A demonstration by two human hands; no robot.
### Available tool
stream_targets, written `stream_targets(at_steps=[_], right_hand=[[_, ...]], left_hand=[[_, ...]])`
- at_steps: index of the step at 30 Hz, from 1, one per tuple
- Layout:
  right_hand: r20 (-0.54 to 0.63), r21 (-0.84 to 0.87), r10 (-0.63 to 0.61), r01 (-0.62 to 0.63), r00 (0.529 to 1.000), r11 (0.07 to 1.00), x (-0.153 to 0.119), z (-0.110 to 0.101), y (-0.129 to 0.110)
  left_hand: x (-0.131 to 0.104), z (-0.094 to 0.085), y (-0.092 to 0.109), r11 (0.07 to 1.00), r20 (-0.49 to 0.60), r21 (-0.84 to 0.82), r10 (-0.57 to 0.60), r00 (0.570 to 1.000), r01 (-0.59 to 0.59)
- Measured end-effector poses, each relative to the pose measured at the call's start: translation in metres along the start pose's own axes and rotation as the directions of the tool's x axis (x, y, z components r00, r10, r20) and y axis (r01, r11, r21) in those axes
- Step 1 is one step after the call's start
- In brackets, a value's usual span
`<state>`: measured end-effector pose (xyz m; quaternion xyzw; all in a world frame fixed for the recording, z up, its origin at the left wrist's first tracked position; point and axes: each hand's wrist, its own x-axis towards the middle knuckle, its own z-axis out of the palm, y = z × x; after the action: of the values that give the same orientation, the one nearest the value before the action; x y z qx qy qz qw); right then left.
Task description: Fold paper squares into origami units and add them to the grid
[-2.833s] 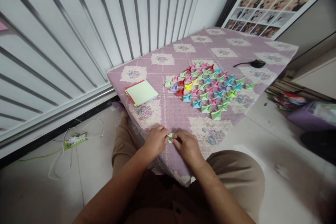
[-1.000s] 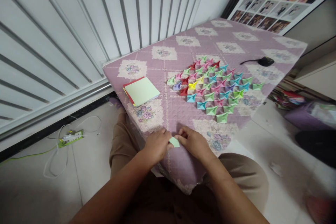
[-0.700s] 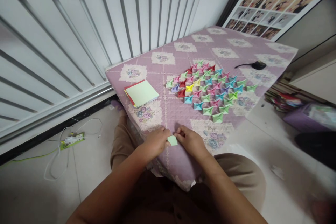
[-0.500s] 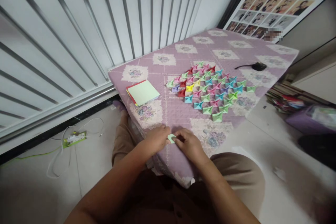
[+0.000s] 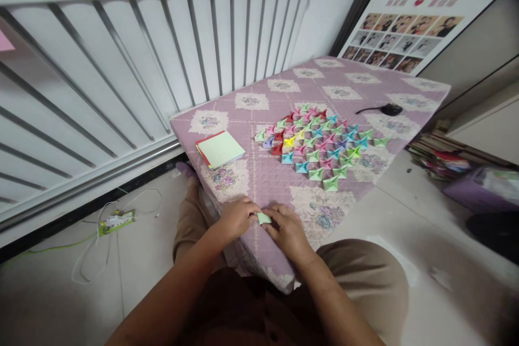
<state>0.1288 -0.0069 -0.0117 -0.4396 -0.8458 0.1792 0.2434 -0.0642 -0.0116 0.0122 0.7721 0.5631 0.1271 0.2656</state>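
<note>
Between my two hands, over the near part of the table, is a small pale green folded paper (image 5: 264, 218). My left hand (image 5: 240, 215) pinches its left edge, and my right hand (image 5: 287, 227) grips the right side with fingers closed. Beyond them, several small folded paper pieces in green, pink, red, blue and yellow (image 5: 288, 142) stand in slanting rows on the cloth. A stack of square paper sheets (image 5: 221, 150), pale green on top with red and yellow edges showing, lies at the left.
A purple flowered cloth covers the table (image 5: 267, 173). A black object with a cord (image 5: 391, 109) lies at its far right. Behind stands a white slatted railing (image 5: 223, 38) and a photo board (image 5: 405, 27). A power strip (image 5: 117, 220) with cables is on the floor at left.
The view has tilted slightly upward and shifted. The small green paper has turned a little between my fingers, and both hands still hold it.
</note>
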Motion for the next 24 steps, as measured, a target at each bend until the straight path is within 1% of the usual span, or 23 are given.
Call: stream_targets(at_steps=[2,6,11,15,18,21,24], right_hand=[[0.001,-0.002,-0.008,0.008,1.000,1.000,0.000,0.000,0.000],[-0.001,0.012,-0.040,0.040,0.999,0.999,0.000,0.000,0.005],[0.059,0.005,-0.121,0.121,0.991,0.993,-0.002,-0.007,0.010],[0.092,-0.029,-0.133,0.136,0.987,0.990,-0.002,-0.012,0.009],[0.099,-0.054,-0.123,0.128,0.988,0.990,-0.003,-0.012,0.007],[0.093,-0.055,-0.103,0.108,0.990,0.993,-0.005,-0.011,0.007],[0.090,-0.045,-0.077,0.082,0.993,0.996,-0.006,-0.009,0.007]], left_hand=[[-0.001,0.002,0.001,1.000,-0.021,0.014,-0.010,1.000,0.010],[-0.004,0.008,0.006,0.997,-0.028,0.080,-0.019,0.999,0.022],[-0.014,0.021,0.018,0.978,-0.072,0.193,-0.073,0.995,0.085],[-0.018,0.028,0.021,0.966,-0.093,0.232,-0.097,0.991,0.116],[-0.017,0.028,0.018,0.977,-0.108,0.198,-0.062,0.992,0.082],[-0.014,0.028,0.014,0.986,-0.135,0.167,0.036,0.990,-0.013],[-0.012,0.030,0.011,0.982,-0.139,0.159,0.121,0.983,-0.098]])
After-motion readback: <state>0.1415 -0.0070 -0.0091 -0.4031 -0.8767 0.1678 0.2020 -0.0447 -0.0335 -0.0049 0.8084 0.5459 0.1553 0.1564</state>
